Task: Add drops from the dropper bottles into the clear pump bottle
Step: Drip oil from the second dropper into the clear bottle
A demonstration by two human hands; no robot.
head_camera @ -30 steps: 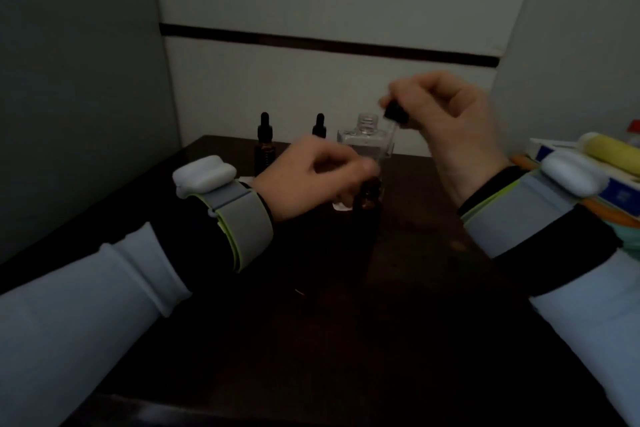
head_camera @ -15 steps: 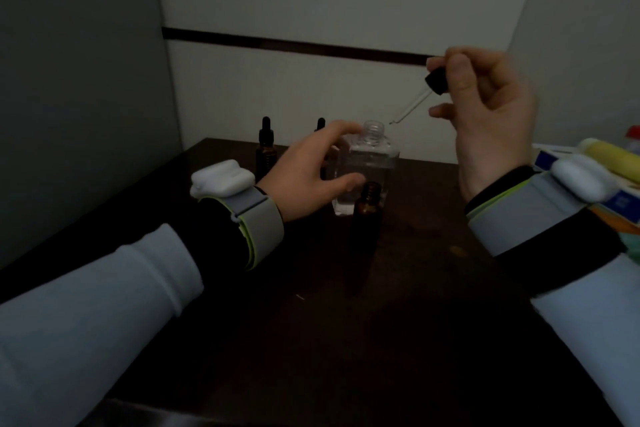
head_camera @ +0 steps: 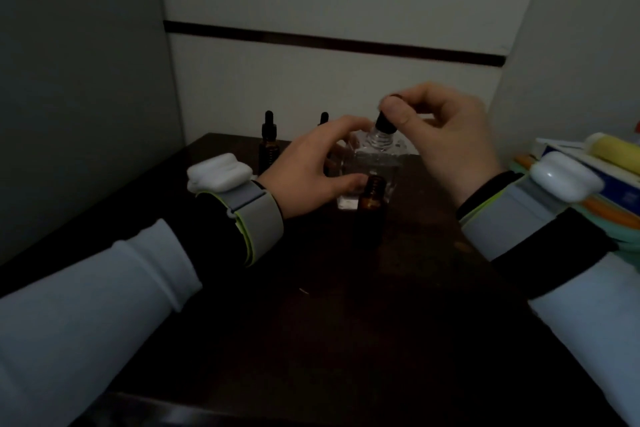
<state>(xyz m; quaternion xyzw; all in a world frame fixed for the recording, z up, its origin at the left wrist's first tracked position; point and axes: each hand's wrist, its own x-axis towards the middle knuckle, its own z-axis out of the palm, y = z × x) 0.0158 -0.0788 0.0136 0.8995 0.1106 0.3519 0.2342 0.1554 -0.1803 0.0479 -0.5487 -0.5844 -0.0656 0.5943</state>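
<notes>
The clear pump bottle stands uncapped at the back of the dark table, and my left hand grips its left side. My right hand pinches the black dropper cap right over the bottle's threaded neck; the glass tube is hidden inside the neck. An open amber dropper bottle stands just in front of the clear bottle. Two capped dropper bottles stand behind, one at the left, the other mostly hidden by my left hand.
A dark wooden table sits in a corner between grey walls. At the right edge lies a stack of boxes and coloured items with a yellow object on top.
My right hand has brought the dropper down from high at the right to the clear bottle's neck. My left hand moved from the amber bottle to the clear bottle.
</notes>
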